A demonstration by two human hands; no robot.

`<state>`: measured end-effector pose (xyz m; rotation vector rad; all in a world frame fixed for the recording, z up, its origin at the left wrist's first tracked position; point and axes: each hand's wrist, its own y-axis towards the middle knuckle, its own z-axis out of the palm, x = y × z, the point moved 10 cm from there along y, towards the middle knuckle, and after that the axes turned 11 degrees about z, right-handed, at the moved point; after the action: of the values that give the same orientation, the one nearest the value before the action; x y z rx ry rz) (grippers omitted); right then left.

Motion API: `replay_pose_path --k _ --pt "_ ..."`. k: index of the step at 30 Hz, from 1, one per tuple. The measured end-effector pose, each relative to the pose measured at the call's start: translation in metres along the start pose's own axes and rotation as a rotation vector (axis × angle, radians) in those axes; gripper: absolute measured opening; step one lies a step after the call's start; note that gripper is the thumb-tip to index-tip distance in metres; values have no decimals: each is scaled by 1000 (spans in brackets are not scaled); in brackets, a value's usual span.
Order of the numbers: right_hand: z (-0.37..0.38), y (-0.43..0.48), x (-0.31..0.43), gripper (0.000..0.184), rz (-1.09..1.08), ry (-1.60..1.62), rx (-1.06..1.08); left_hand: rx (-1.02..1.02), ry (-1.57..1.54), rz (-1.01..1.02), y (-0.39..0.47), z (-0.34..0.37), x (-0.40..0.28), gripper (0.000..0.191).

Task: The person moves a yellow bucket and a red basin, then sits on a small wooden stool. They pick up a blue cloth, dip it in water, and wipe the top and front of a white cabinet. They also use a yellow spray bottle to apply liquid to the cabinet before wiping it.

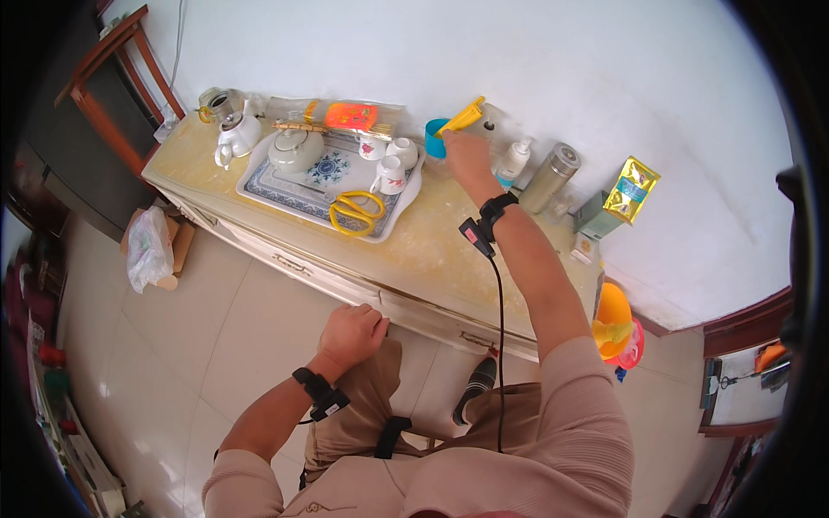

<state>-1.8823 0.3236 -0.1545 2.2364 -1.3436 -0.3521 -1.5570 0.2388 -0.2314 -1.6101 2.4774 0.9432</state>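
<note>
My right hand (467,158) reaches to the back of the cabinet top, its fingers closed at the lower end of a long yellow plastic tool (465,116). The tool slants up to the right, its lower end at the mouth of a blue cup (435,138). What kind of tool it is cannot be made out, and my fingers cover part of it. Above my knee, at the cabinet's front edge, my left hand (353,333) is loosely curled with nothing visible in it. Just right of my right hand stands a white pump bottle (514,162).
A patterned tray (291,197) bears a lidded teapot (296,150), white cups (391,175) and yellow-handled scissors (357,213). Another teapot (238,135) stands left. Rightward are a steel thermos (550,176) and a gold packet (632,190) on a green box (594,217). A cable hangs from my right wrist.
</note>
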Motion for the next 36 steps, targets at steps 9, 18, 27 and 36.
replay_pose_path --k 9,18,27,36 --pt "-47 -45 -21 10 79 293 -204 20 -10 4 3 5 -7 14" --pt "-102 -218 -219 28 766 23 -389 5 -14 26 -1 9 -11 15" --pt "-64 -271 -305 49 1071 -110 -45 54 30 38 7 19 -20 17" --pt "-60 -285 -243 50 945 1785 -61 46 56 39 3 22 -17 17"
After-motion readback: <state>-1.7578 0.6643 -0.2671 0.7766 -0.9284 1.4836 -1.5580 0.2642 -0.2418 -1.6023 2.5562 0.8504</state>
